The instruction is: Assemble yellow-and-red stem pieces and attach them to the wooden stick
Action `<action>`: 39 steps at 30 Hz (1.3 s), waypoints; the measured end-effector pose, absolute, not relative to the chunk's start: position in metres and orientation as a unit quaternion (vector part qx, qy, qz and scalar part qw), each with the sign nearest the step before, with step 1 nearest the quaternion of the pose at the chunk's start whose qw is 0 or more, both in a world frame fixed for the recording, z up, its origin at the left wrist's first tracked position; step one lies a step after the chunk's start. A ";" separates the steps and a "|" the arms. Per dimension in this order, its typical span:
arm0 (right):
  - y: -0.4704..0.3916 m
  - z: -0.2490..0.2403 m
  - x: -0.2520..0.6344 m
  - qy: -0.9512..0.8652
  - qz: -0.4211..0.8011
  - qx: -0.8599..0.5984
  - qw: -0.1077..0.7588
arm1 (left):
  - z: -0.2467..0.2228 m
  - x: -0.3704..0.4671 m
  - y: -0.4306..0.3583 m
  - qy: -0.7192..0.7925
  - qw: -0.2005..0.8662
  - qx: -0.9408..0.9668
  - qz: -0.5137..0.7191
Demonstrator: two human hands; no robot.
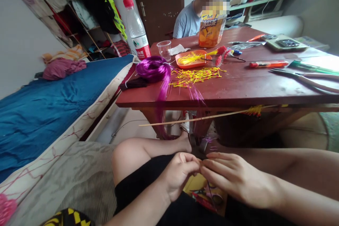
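Note:
Over my lap, my left hand [182, 173] is closed in a pinch, its thumb pressed to its bent fingers. My right hand [235, 178] meets it fingertip to fingertip, its fingers drawn together. Whatever lies between the fingertips is too small and hidden to make out. Below the hands, a yellowish surface [194, 183] in my lap bears scissors [215, 197] and a red item [203, 203]. Beyond them, a thin wooden stick [190, 120] juts from the table's edge, with yellow, red-tipped stamens [255, 110] near its far end.
The red-brown table [225, 91] carries a purple fibre bundle [152, 67], loose yellow stamens [197, 76], an orange tray [181, 64], a bottle [139, 39], a drink jug [210, 35], a marker-like red tool [268, 64] and pliers [304, 77]. A person [186, 21] sits opposite. A bed [66, 102] stands left.

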State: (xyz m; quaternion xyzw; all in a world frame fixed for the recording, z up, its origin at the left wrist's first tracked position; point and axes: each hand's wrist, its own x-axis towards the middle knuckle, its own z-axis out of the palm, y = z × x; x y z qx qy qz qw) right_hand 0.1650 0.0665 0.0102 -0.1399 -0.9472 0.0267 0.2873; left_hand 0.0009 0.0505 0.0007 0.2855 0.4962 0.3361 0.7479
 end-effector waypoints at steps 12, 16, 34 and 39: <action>0.060 0.013 0.154 -0.802 0.347 -0.385 0.297 | 0.013 0.002 0.039 0.514 0.527 0.545 0.402; 0.059 0.013 0.156 -0.831 0.298 -0.346 0.317 | 0.012 0.004 0.040 0.493 0.621 0.456 0.404; 0.075 0.017 0.145 -0.532 0.718 -0.383 0.232 | 0.005 -0.010 0.034 0.304 -0.007 0.884 0.356; 0.073 0.027 0.152 -0.769 0.414 -0.398 0.279 | 0.022 -0.001 0.043 0.465 0.246 0.778 0.344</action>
